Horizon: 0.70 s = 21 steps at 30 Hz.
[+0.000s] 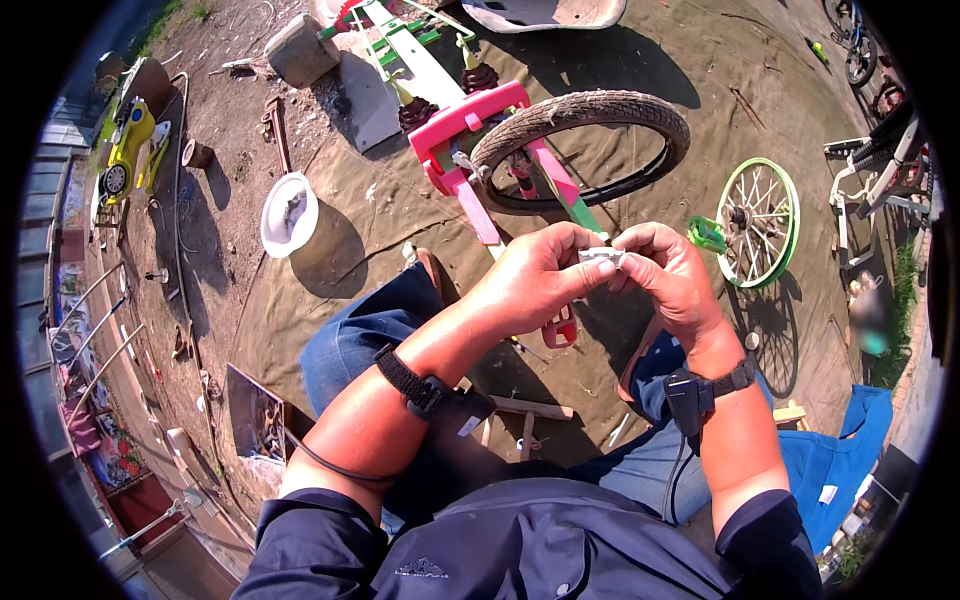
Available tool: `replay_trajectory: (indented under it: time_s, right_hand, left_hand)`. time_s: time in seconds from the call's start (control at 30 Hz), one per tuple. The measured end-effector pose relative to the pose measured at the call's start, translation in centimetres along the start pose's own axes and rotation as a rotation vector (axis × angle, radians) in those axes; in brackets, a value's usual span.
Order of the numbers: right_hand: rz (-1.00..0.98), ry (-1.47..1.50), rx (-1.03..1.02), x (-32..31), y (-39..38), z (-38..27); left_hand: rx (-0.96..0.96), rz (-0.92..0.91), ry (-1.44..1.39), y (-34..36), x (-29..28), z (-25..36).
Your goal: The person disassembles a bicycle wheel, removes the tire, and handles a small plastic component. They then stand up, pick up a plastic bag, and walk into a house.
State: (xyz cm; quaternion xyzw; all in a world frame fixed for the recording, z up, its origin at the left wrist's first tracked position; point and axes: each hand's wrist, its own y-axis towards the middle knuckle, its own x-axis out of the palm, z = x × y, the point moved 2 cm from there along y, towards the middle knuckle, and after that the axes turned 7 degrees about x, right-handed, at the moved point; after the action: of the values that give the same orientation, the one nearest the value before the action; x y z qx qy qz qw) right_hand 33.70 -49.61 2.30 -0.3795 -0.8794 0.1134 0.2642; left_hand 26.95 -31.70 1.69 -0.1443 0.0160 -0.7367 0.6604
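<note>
Left hand (535,280) and right hand (668,275), each grip pinched tight on one small white part (601,256), above a pink bicycle frame (470,125)

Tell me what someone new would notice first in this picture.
First, the left hand and right hand, meeting at centre and pinching a small white part between them. Just beyond lies an upturned pink and green bicycle frame with its black tyre, and a green-rimmed spoked wheel stands to the right.
</note>
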Motion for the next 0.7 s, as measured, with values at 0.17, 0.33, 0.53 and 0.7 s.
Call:
replay_trajectory:
  time_s: [0.17, 0.33, 0.53, 0.7]
  right_hand:
    - [0.059, 0.007, 0.009, 0.0, 0.1, 0.0]
    - [0.050, 0.048, 0.051, -0.3, 0.2, -0.3]
    - [0.038, -0.002, 0.066, 0.2, 0.3, 0.1]
    - [0.006, -0.066, 0.080, 0.9, 0.4, 0.2]
  left_hand:
    - [-0.039, 0.054, 0.017, -0.7, -1.9, 2.3]
    - [0.167, 0.699, -0.133, -4.5, -14.0, 6.1]
    - [0.329, 1.242, -0.348, -14.5, -28.6, 5.1]
    - [0.321, 1.363, -0.321, -14.1, -26.9, 3.4]
